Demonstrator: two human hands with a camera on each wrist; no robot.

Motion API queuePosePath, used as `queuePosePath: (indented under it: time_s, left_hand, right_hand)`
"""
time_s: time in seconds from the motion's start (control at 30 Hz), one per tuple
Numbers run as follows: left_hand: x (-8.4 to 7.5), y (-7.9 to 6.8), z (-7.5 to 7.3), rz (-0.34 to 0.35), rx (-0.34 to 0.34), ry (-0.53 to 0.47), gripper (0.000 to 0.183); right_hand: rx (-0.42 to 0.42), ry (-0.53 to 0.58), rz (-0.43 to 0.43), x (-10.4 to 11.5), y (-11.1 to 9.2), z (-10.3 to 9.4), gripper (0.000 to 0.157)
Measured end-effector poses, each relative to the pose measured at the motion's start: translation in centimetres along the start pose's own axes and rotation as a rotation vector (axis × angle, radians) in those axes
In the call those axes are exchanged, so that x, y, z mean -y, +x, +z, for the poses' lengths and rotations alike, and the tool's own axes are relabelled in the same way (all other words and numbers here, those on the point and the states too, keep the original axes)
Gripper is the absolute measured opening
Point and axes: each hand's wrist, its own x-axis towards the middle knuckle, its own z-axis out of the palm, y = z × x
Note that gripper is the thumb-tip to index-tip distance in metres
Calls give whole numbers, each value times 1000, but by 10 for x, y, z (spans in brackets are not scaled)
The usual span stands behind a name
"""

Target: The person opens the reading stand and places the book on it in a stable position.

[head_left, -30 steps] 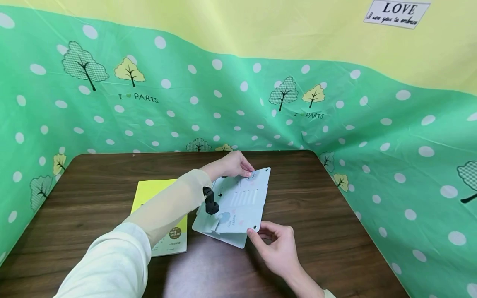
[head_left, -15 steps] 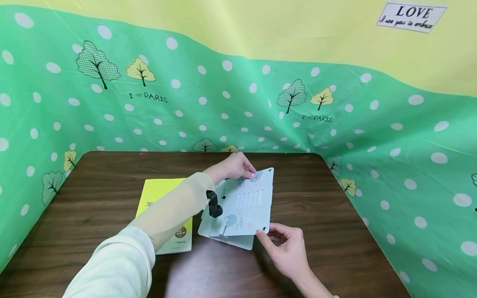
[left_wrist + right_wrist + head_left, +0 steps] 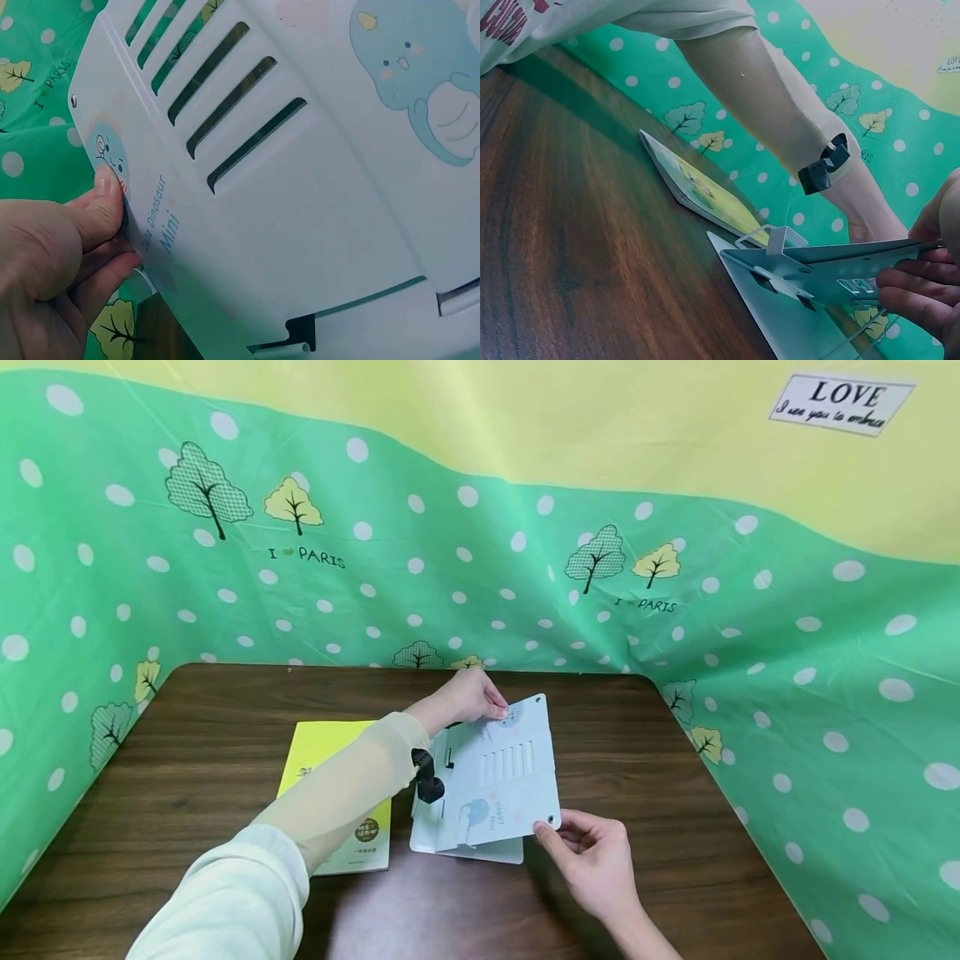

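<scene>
A pale blue metal book stand (image 3: 525, 793) with slots and cartoon dinosaur prints is at the middle of the table. Its slotted panel is raised at an angle over a flat base plate (image 3: 780, 315). My left hand (image 3: 472, 695) pinches the panel's far edge, thumb over the printed face in the left wrist view. At the near right corner, my right hand (image 3: 596, 860) grips the panel between thumb and fingers. The right wrist view shows the panel's underside, with a hinge piece and a wire support (image 3: 866, 330) beneath it.
A yellow book (image 3: 322, 743) lies left of the stand, partly covered by the left forearm. The dark wooden table (image 3: 712, 877) is enclosed by a green and yellow printed curtain (image 3: 450, 585) behind and at both sides. A black camera (image 3: 427, 777) sits on the left wrist.
The book stand has turned slightly, its near end swinging to the right along with the right hand. Both hands keep their hold on the panel. The head view has shifted a little.
</scene>
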Motion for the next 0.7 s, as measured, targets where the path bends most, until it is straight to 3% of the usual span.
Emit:
queuePosePath:
  time_s: [0.2,0.7]
  left_hand:
    - [3,-1,-6,-4,-6,19,11]
    - [11,-12,-24,-109,48,7,10]
  right_hand:
    - [5,19,40,0,2,-3,8]
    - [14,90,99,-7,15,-19,13]
